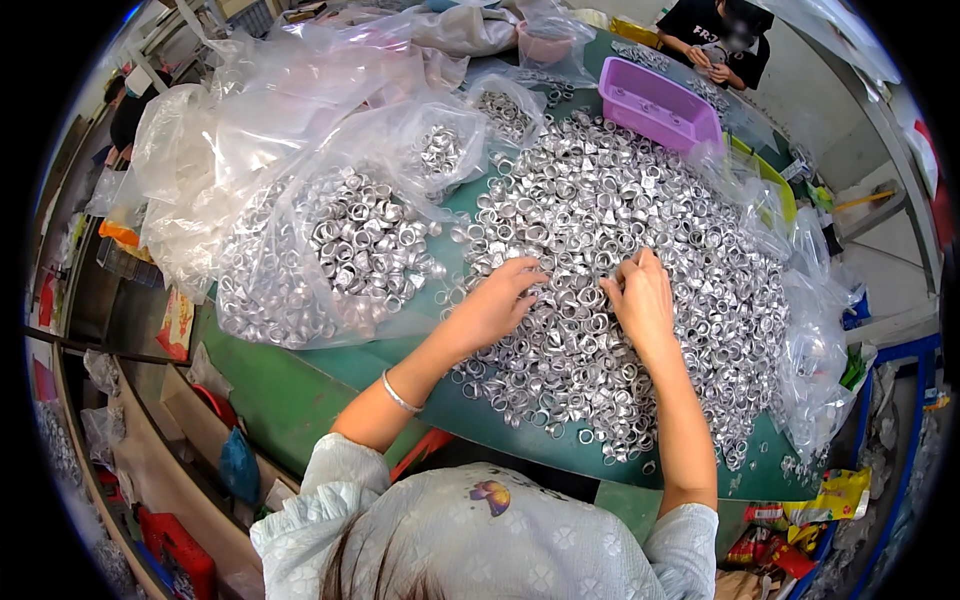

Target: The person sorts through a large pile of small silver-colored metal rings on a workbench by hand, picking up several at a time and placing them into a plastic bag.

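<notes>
A wide heap of silver metal rings (590, 200) covers the middle and right of the green table, many with flat or shaped tops. My left hand (503, 300) rests at the heap's left side, its fingers curved and apart, touching the rings with nothing visibly held. Opposite it, my right hand (645, 302) reaches into the middle of the heap. Its fingers are bent down and drawn together at the rings; whatever lies between the tips is too small to make out. A gap filled with rings separates the two hands.
Left of the heap lies a clear plastic bag (290, 240) spilling more rings. A purple basket (660, 105) stands behind the heap, beside a yellow-green tub (765, 180). Clear plastic (815, 350) drapes the right edge. At the far end, another person (715, 45) handles small pieces.
</notes>
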`<action>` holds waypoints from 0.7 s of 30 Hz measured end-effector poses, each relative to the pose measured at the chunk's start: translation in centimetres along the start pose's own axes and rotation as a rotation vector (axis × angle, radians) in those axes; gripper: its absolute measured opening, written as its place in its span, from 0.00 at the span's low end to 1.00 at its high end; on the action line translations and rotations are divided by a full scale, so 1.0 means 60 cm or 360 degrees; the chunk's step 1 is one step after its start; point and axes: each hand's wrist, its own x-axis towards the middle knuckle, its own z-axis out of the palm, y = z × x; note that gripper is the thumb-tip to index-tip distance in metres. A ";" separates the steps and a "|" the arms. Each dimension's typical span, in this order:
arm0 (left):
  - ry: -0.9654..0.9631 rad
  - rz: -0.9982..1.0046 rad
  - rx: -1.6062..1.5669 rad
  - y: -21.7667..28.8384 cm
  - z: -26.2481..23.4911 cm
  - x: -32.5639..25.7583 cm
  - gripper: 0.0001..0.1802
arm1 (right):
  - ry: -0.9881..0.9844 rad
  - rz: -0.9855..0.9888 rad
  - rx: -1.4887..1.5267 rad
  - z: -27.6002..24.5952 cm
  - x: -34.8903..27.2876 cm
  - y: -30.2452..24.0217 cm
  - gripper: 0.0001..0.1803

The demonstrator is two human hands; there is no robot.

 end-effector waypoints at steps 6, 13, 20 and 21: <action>0.0245 -0.0279 -0.0232 -0.005 -0.014 0.000 0.17 | 0.0083 0.0669 0.2128 -0.034 0.001 0.030 0.05; 0.0420 -0.0161 0.0257 -0.012 -0.003 0.008 0.18 | -0.0408 0.0645 0.2038 -0.027 0.043 -0.016 0.10; 0.0379 -0.0204 0.0377 -0.037 -0.003 0.021 0.15 | -0.0235 -0.0406 -0.0112 0.075 0.131 -0.102 0.11; 0.0417 -0.0188 0.0333 -0.041 -0.002 0.018 0.15 | -0.0240 -0.0438 -0.0096 0.073 0.135 -0.102 0.11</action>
